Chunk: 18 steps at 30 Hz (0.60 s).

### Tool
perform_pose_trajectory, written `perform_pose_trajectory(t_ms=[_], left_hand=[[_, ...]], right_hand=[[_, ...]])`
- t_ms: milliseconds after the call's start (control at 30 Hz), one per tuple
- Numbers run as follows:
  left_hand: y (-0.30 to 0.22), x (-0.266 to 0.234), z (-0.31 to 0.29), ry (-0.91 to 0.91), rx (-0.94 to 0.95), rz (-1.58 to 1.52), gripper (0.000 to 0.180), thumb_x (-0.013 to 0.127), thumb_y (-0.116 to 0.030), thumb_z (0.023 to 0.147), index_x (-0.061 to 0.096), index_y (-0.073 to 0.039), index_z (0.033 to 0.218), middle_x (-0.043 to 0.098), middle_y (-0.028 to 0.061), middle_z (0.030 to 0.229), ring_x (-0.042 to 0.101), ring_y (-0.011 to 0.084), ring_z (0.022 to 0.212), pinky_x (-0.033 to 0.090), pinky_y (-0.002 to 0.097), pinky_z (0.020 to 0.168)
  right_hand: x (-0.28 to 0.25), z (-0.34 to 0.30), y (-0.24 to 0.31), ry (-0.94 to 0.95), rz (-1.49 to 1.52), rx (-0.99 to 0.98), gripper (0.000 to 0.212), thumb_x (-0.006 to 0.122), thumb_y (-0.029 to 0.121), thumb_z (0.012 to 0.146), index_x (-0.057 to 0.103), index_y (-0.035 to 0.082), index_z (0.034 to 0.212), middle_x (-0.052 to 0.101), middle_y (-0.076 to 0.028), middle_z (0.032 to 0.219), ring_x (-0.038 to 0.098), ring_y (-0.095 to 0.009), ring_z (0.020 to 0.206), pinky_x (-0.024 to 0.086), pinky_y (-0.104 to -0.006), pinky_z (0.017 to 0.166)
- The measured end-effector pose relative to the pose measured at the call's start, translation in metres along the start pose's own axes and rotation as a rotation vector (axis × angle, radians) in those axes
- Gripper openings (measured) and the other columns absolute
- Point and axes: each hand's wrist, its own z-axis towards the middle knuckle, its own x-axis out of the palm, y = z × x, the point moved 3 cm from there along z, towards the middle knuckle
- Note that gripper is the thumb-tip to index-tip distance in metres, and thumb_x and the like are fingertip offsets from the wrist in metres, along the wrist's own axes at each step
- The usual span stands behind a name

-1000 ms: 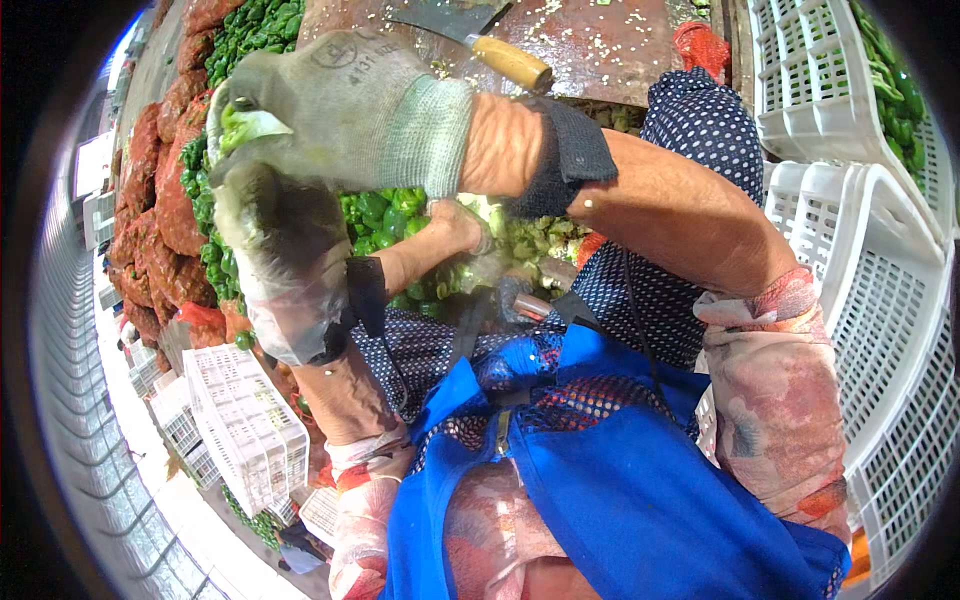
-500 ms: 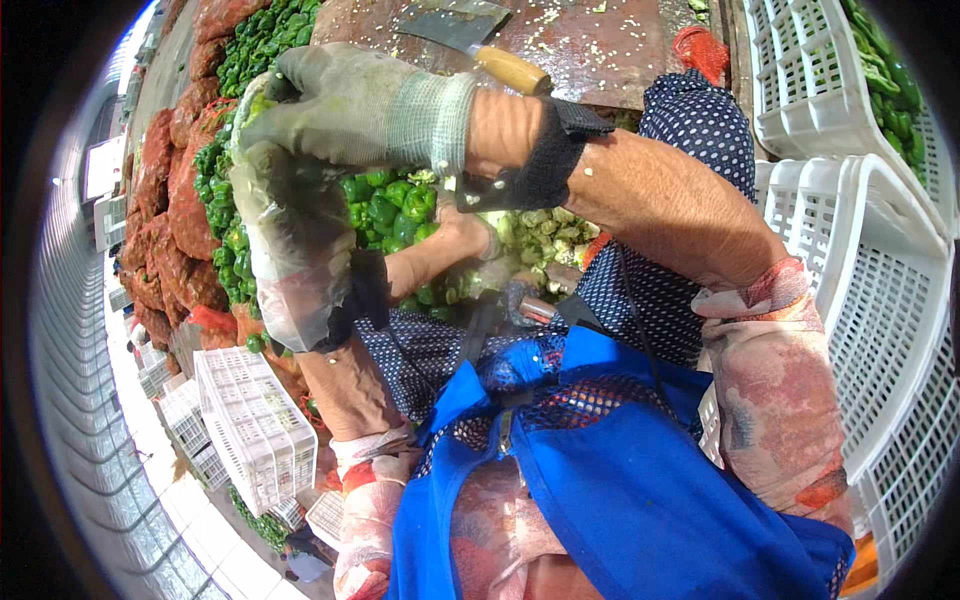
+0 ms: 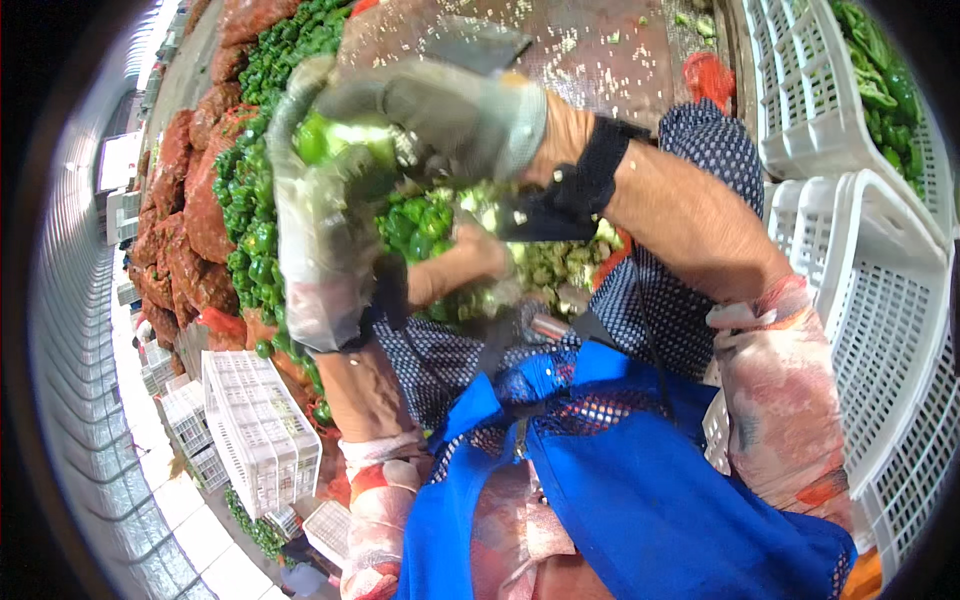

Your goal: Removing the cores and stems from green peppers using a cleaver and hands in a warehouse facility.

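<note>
Both of my hands wear pale, stained work gloves and come close together at the upper left. My left hand (image 3: 315, 195) is closed round a green bell pepper (image 3: 362, 143), whose broken side shows pale flesh. Beside it, my right hand (image 3: 450, 115) is curled with its fingers bent toward the pepper. It is smeared by motion, and what lies in its fingers cannot be made out. Below the hands are whole green peppers (image 3: 415, 225) and a heap of pale pepper cores (image 3: 560, 260). A cleaver (image 3: 475, 45) lies beyond my right hand, its handle mostly hidden.
Pale seeds dot the reddish board (image 3: 610, 55). White plastic crates (image 3: 860, 260) line the right side, one holding green peppers (image 3: 880, 110). Red mesh sacks (image 3: 185, 260) and a long pile of peppers (image 3: 250, 190) lie left. A white crate (image 3: 260, 430) stands lower left.
My right hand has moved right, drawing away from the left hand and uncovering the broken pepper. The left hand has shifted slightly right with it. The cleaver's handle is now mostly covered.
</note>
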Motion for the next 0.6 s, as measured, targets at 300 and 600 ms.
perform_pose_trajectory(t_ms=[300,600], left_hand=[[0.037,-0.036,-0.029,-0.088,-0.168,-0.59,0.07,0.056,-0.054,0.082,0.048,-0.006,0.132,0.056,0.0152,0.124,0.058,0.0292,0.108,0.048,0.0443,0.092],[0.034,-0.043,-0.018,-0.155,-0.158,-0.194,0.074,0.053,-0.058,0.082,0.046,-0.005,0.133,0.053,0.0131,0.13,0.052,0.0306,0.114,0.042,0.0472,0.097]], right_hand=[[-0.023,0.004,-0.004,0.228,-0.725,0.534,0.041,0.053,0.032,0.094,0.052,0.011,0.129,0.064,-0.013,0.098,0.062,-0.014,0.069,0.055,-0.0277,0.059],[0.006,-0.005,0.026,0.371,-0.231,0.349,0.041,0.054,0.037,0.092,0.056,0.011,0.123,0.066,-0.015,0.091,0.066,-0.023,0.075,0.055,-0.0371,0.071]])
